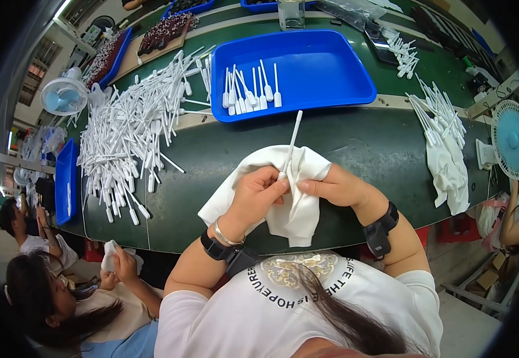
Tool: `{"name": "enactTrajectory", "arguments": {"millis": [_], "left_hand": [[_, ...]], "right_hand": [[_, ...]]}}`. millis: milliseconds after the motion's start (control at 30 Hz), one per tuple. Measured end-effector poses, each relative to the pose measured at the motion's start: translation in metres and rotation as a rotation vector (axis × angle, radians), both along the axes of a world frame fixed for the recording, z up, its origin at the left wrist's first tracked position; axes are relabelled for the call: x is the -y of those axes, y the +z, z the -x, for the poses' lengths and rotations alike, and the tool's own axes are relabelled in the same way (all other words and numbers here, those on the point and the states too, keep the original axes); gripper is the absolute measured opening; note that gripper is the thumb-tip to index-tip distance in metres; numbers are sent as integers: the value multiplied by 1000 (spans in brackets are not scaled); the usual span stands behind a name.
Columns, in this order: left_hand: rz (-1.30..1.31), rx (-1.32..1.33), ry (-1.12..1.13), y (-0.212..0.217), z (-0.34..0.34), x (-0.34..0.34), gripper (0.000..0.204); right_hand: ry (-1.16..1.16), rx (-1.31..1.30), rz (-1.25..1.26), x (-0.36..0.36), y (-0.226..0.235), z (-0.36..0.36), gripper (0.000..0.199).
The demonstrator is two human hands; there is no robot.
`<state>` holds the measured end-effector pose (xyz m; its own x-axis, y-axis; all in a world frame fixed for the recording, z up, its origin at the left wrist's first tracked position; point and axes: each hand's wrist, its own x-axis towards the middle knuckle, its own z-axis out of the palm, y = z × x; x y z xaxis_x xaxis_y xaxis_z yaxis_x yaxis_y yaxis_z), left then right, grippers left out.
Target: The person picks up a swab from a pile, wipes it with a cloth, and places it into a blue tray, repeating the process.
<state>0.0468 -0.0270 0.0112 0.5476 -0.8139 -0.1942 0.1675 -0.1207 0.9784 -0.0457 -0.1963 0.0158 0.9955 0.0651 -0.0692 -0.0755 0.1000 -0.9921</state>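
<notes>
In front of my chest a white cloth hangs in folds between my hands. My left hand pinches the broad lower end of a white plastic stick, along with some of the cloth. The thin end of the stick points up and away from me. My right hand is closed on the cloth beside it, thumb against the fold; some of its fingers are hidden under the fabric. Just beyond, a blue tray holds several similar sticks, lined up with their broad ends toward me.
A big loose heap of white sticks covers the green table on the left. To the right lie more sticks and a crumpled white cloth. Small fans stand at both sides. A co-worker sits at lower left holding white cloth.
</notes>
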Motion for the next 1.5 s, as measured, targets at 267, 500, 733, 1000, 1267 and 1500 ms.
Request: {"name": "enactTrajectory", "arguments": {"millis": [267,500,733,1000,1267,1500], "left_hand": [[-134,707,-73,-4,7,-1,12],[-90,836,-46,3,14,-2,9],[-101,1105,33,-7,13,-4,5],[-182,1264,102,13,23,-19,6],[-6,-513,-127,-2,13,-44,20],[72,-425,-47,-8,22,-40,28]], "right_hand": [[-73,-105,64,-6,0,-2,26],[-424,16,-501,17,6,-6,27],[-223,4,-13,-13,-10,-4,26],[-409,36,-461,10,-1,-5,26],[-475,220,288,-7,-2,6,28],[-235,-21,-454,-37,-14,1,29]]}}
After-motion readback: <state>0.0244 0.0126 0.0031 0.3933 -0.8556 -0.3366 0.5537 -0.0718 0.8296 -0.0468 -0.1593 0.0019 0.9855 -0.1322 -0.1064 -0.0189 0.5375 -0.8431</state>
